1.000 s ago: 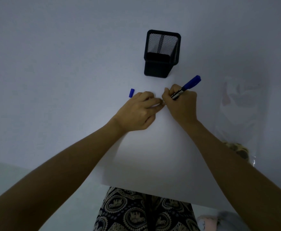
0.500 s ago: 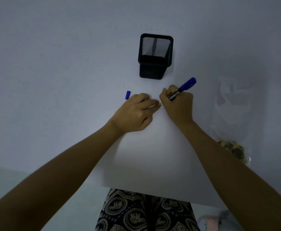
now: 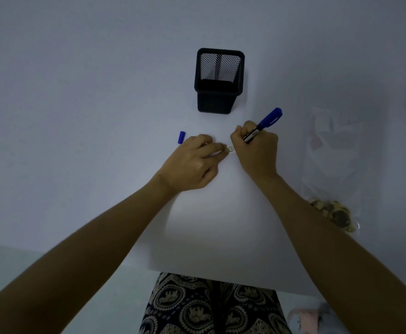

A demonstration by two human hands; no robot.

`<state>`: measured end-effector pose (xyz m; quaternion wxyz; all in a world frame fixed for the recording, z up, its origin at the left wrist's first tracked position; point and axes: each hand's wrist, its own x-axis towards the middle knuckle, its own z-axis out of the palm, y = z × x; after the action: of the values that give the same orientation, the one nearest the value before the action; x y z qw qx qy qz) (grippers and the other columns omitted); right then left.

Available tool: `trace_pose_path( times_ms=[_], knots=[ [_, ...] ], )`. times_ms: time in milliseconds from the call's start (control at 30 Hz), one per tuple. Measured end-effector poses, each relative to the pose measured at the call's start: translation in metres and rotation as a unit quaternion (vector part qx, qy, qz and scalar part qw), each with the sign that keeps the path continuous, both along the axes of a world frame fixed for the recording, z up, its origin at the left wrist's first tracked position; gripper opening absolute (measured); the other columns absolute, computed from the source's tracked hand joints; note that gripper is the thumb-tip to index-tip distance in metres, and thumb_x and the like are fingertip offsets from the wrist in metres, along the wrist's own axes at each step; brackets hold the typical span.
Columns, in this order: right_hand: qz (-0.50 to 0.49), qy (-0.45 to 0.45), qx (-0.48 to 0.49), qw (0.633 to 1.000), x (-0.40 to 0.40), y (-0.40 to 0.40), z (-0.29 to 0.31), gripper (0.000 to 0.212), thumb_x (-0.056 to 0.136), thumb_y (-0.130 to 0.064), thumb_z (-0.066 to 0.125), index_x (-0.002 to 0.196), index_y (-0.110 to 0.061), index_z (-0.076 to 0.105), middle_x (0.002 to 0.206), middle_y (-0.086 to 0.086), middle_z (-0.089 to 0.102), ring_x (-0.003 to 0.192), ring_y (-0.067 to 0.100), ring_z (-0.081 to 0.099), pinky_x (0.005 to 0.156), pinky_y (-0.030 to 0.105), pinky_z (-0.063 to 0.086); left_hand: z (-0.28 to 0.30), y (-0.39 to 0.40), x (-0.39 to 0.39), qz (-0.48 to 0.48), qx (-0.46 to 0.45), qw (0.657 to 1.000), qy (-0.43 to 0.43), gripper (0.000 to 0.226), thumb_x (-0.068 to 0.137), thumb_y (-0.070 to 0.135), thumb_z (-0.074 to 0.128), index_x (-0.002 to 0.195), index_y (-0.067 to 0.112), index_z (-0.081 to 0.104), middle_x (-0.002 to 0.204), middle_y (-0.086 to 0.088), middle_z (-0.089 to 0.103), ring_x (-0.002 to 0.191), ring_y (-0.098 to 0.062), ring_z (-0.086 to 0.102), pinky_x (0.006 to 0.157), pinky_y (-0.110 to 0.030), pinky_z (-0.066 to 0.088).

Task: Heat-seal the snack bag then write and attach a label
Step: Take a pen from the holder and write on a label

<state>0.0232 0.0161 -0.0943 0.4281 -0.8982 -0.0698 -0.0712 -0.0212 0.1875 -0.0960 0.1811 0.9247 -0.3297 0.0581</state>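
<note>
Label pinned by left hand fingers; right hand fingers grip marker.

Blue marker, blue cap, black mesh holder.

1. A small white label was seen flat on the table, mostly covered; only a short end with tiny marks showed, text unreadable.
2. A blue marker was held tilted, capped end up and to the right, tip hidden at the label.
3. A loose blue cap was left lying well left of the label.
4. A clear snack bag was laid flat at the far right, snacks bunched at its near end, seal state not discernible.
</note>
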Motion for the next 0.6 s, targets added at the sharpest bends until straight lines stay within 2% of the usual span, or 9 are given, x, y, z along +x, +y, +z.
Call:
trace_pose_path(
  times_ms=[400,533,600],
  knots=[
    [-0.015,0.004,0.015,1.0,-0.0002,-0.0018,0.001,0.032,0.086,-0.007,0.055,0.06,-0.016,0.038,0.048,0.0,0.042,0.043,0.014,0.041,0.049,0.013,0.029,-0.002,-0.0036,0.0013,0.002,-0.009,1.0,-0.008,0.032,0.091,0.019,0.053,0.115,0.004,0.068,0.11,-0.01,0.071,0.096,-0.028,0.063,0.076,-0.042,0.052],
    [-0.028,0.007,0.015,0.999,0.0002,-0.0037,0.0004,0.035,0.085,-0.006,0.056,0.059,-0.018,0.036,0.047,-0.006,0.038,0.042,0.011,0.037,0.049,0.01,0.028,-0.0036,-0.0045,0.0023,-0.001,-0.01,1.0,-0.019,0.03,0.092,0.019,0.053,0.113,0.004,0.069,0.109,-0.01,0.071,0.094,-0.028,0.064,0.074,-0.042,0.052],
    [-0.03,0.01,0.008,0.999,0.0006,-0.0037,-0.0014,0.043,0.086,-0.006,0.057,0.055,-0.023,0.032,0.046,-0.01,0.035,0.04,0.005,0.033,0.048,0.007,0.027,-0.0046,-0.0045,0.0028,-0.004,-0.01,1.0,-0.024,0.03,0.092,0.019,0.053,0.113,0.004,0.069,0.109,-0.01,0.071,0.093,-0.028,0.064,0.073,-0.042,0.052]
  ],
)
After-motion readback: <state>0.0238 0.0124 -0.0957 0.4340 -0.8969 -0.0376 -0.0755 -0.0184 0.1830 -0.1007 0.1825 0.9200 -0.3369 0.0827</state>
